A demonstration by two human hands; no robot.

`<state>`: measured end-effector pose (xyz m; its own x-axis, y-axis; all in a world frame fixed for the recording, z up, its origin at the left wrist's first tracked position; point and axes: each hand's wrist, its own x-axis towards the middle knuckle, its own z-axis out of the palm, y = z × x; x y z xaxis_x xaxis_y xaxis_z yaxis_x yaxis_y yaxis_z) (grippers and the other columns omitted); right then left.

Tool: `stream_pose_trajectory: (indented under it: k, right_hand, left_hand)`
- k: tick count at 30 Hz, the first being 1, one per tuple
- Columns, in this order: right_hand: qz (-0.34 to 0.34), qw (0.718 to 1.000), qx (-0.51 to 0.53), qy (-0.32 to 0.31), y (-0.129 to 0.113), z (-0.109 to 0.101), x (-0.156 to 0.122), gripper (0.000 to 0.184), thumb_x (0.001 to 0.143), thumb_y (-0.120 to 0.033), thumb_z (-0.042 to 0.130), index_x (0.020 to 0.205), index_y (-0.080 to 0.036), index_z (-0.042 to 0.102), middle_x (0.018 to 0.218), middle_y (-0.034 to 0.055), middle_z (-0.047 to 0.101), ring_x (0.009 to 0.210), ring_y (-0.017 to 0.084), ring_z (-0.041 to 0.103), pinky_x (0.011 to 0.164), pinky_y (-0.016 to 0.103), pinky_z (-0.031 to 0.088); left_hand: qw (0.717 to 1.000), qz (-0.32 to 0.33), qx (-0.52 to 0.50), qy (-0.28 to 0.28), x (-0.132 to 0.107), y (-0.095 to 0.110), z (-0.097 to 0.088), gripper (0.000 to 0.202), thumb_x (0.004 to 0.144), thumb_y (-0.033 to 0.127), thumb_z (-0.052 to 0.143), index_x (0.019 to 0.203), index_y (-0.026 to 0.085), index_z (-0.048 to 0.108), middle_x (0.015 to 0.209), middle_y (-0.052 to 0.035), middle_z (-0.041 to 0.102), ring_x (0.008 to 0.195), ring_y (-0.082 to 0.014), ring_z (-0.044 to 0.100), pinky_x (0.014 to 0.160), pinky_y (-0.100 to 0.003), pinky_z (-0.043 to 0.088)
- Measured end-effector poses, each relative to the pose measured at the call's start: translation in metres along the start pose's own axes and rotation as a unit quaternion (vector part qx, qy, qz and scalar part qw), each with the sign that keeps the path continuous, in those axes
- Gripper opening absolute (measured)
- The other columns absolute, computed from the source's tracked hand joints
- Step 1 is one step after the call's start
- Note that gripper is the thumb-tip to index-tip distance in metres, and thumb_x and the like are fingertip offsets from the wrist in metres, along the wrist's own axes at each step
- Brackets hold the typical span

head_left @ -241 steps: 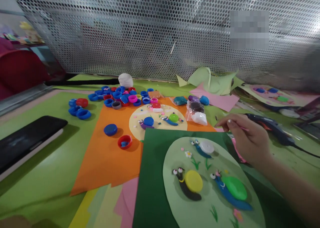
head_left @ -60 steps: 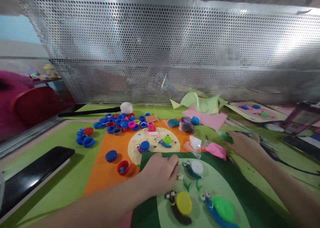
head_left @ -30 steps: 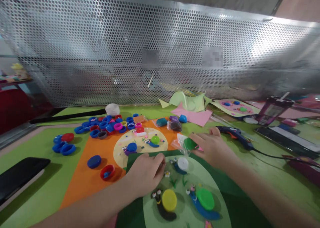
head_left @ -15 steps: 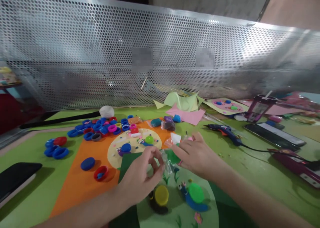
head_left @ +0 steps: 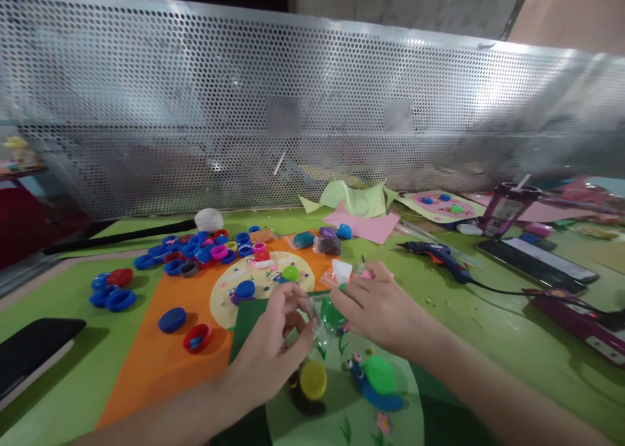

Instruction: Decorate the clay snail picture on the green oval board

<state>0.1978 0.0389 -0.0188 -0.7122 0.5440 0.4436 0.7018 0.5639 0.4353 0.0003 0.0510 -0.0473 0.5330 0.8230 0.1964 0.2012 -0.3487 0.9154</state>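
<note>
My left hand [head_left: 280, 345] pinches the edge of a clear plastic bag [head_left: 319, 332] with green clay [head_left: 333, 312] inside. On the bag's other side, my right hand [head_left: 374, 309] has its fingers curled at the green clay; its fingertips are partly hidden. Both hands are above a light green paper scene [head_left: 342, 394] on dark green card. A snail with a yellow bottle-cap shell [head_left: 313, 381] and a blue-bodied snail with a green cap shell [head_left: 379, 375] lie on it. Near them is a pink flower [head_left: 383, 423].
Many bottle caps [head_left: 200, 250] are heaped at the left, beyond a yellow snail picture [head_left: 222, 290]. A glue gun [head_left: 439, 258] with its cord, a phone [head_left: 541, 264], a power strip [head_left: 576, 325] and a cup [head_left: 510, 208] stand right. A perforated metal panel [head_left: 312, 75] closes the back.
Both hands and the bag have shifted slightly left. The right fingers have moved a little off the green clay, so more of it shows. The view has moved slightly.
</note>
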Motion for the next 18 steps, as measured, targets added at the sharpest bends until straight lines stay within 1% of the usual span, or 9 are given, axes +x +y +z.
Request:
stream_pose_trajectory:
  k: [4, 7, 10, 13, 16, 18]
  right_hand:
    - [0.004, 1.000, 0.004, 0.014, 0.0021, -0.0012, 0.0000, 0.022, 0.079, -0.001, 0.038, 0.081, -0.014, 0.056, 0.061, -0.0002, 0.055, 0.055, 0.014, 0.048, 0.072, 0.033, 0.026]
    - [0.012, 0.999, 0.008, 0.029, 0.0027, -0.0024, -0.0003, 0.023, 0.078, 0.001, 0.039, 0.086, -0.012, 0.057, 0.062, 0.0002, 0.057, 0.056, 0.014, 0.050, 0.071, 0.032, 0.026]
    - [0.018, 0.999, 0.013, 0.040, 0.0013, -0.0045, -0.0006, 0.023, 0.079, -0.001, 0.040, 0.091, -0.010, 0.057, 0.063, 0.0010, 0.058, 0.056, 0.014, 0.051, 0.070, 0.032, 0.026]
    - [0.021, 0.999, 0.019, 0.039, -0.0011, -0.0073, 0.0000, 0.022, 0.081, -0.003, 0.039, 0.090, -0.010, 0.058, 0.062, 0.0014, 0.058, 0.054, 0.015, 0.051, 0.070, 0.032, 0.026]
    - [0.028, 0.999, 0.032, 0.026, -0.0028, -0.0093, 0.0007, 0.018, 0.080, -0.004, 0.041, 0.085, -0.011, 0.057, 0.061, 0.0005, 0.059, 0.053, 0.014, 0.050, 0.070, 0.032, 0.026]
    - [0.035, 0.998, 0.041, 0.013, -0.0033, -0.0097, 0.0005, 0.010, 0.081, -0.010, 0.046, 0.083, -0.011, 0.055, 0.061, -0.0006, 0.059, 0.052, 0.014, 0.050, 0.069, 0.031, 0.026]
  left_hand:
    - [1.000, 0.013, -0.001, 0.010, 0.0025, -0.0010, -0.0004, 0.017, 0.085, 0.017, 0.041, 0.097, 0.024, 0.030, 0.078, 0.0035, 0.049, 0.056, -0.0085, 0.051, 0.047, -0.020, 0.044]
    - [0.999, 0.027, 0.014, 0.038, 0.0037, -0.0014, -0.0028, 0.016, 0.086, 0.016, 0.040, 0.097, 0.024, 0.032, 0.079, 0.0034, 0.048, 0.061, -0.0095, 0.050, 0.052, -0.022, 0.044]
    - [0.996, 0.052, 0.032, 0.067, 0.0034, -0.0014, -0.0040, 0.014, 0.088, 0.016, 0.039, 0.096, 0.025, 0.033, 0.077, 0.0032, 0.047, 0.065, -0.0105, 0.048, 0.056, -0.023, 0.043]
    - [0.989, 0.097, 0.048, 0.102, 0.0017, -0.0023, -0.0026, 0.020, 0.086, 0.014, 0.043, 0.098, 0.025, 0.032, 0.081, 0.0019, 0.046, 0.068, -0.0114, 0.048, 0.058, -0.023, 0.044]
    - [0.972, 0.169, 0.065, 0.147, 0.0003, -0.0038, -0.0017, 0.032, 0.082, 0.013, 0.049, 0.102, 0.027, 0.029, 0.086, 0.0009, 0.044, 0.075, -0.0128, 0.049, 0.063, -0.025, 0.045]
    - [0.962, 0.209, 0.088, 0.154, -0.0003, -0.0039, -0.0028, 0.031, 0.079, 0.011, 0.052, 0.100, 0.027, 0.035, 0.085, 0.0012, 0.046, 0.078, -0.0141, 0.051, 0.069, -0.027, 0.046]
